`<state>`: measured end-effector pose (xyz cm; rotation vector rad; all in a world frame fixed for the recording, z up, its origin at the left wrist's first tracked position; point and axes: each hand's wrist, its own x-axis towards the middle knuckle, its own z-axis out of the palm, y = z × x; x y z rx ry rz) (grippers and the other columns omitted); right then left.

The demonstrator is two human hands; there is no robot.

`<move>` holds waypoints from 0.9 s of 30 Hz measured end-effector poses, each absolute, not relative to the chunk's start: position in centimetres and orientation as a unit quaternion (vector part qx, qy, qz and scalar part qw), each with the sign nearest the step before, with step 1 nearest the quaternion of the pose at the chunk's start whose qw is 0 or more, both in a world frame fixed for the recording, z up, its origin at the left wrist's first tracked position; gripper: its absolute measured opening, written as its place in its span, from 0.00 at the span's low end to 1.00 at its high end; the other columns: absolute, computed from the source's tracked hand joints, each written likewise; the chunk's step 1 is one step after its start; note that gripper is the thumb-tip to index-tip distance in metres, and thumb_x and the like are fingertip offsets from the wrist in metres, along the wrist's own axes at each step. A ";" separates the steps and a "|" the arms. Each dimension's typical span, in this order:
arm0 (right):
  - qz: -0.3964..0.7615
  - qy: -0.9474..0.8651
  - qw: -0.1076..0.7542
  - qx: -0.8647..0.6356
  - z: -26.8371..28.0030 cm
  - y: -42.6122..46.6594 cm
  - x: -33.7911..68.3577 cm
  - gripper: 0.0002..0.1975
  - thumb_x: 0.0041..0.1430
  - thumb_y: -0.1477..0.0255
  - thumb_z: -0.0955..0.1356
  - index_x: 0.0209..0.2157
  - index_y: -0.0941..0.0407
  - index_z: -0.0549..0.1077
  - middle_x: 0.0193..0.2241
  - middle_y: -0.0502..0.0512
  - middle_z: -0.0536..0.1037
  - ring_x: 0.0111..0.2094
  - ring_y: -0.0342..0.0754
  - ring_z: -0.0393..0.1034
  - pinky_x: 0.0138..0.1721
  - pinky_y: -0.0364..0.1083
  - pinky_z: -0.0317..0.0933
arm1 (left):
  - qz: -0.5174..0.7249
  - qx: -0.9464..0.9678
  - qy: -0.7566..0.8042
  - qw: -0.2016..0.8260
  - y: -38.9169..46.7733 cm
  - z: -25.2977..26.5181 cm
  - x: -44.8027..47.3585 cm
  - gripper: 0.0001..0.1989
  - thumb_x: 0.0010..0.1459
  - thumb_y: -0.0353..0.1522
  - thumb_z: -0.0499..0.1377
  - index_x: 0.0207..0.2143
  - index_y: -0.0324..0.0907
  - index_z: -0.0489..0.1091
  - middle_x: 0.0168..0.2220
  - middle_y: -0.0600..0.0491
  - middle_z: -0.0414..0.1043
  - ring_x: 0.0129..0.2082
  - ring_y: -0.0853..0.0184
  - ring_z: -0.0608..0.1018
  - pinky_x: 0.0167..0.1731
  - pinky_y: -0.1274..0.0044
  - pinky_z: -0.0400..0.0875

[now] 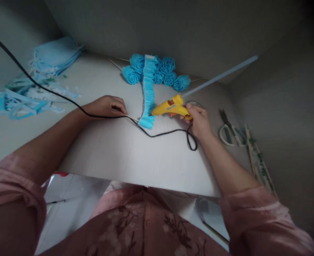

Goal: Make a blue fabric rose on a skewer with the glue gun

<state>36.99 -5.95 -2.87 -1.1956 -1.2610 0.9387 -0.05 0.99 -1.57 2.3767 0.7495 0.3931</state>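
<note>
My right hand (199,119) is wrapped round the handle of a yellow hot glue gun (170,106), with a long glue stick (221,76) standing out of its back. The gun's nozzle points left and meets the edge of a pleated blue strip (148,89). Between the closed fingers of my left hand (109,105) is a thin wooden stick (132,117), whose far end meets the rolled lower end of the strip. The strip's upper end lies over several blue rosettes (168,65) on sticks. A black cord (162,134) loops below the gun and crosses my left wrist.
Stacked blue face masks (57,53) sit at the back left, with a heap of cut straps and scraps (29,99) in front. Scissors with white handles (231,135) lie at the right, beside some thin sticks (258,156). Walls enclose the white tabletop (146,160) behind and at right.
</note>
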 end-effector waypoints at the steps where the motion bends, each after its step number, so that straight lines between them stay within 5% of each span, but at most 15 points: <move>1: 0.394 -0.538 0.546 -0.508 -2.9 -5.9 37.0 0.25 0.52 0.47 0.75 0.20 0.54 0.75 0.18 0.50 0.72 0.16 0.38 0.55 0.15 0.42 0.48 | 0.148 0.898 0.282 0.303 1.0 -1.6 -0.1 0.25 0.64 0.52 0.60 0.37 0.41 0.83 0.38 0.47 0.80 0.37 0.67 0.80 0.41 0.81 0.71; 27: 0.405 -0.482 0.586 -0.511 -2.7 -5.5 37.5 0.23 0.52 0.49 0.76 0.22 0.54 0.74 0.17 0.49 0.72 0.16 0.38 0.57 0.14 0.40 0.47 | 0.150 0.899 0.280 0.301 0.8 -1.4 0.1 0.26 0.65 0.53 0.59 0.35 0.40 0.82 0.37 0.46 0.79 0.37 0.66 0.80 0.41 0.80 0.71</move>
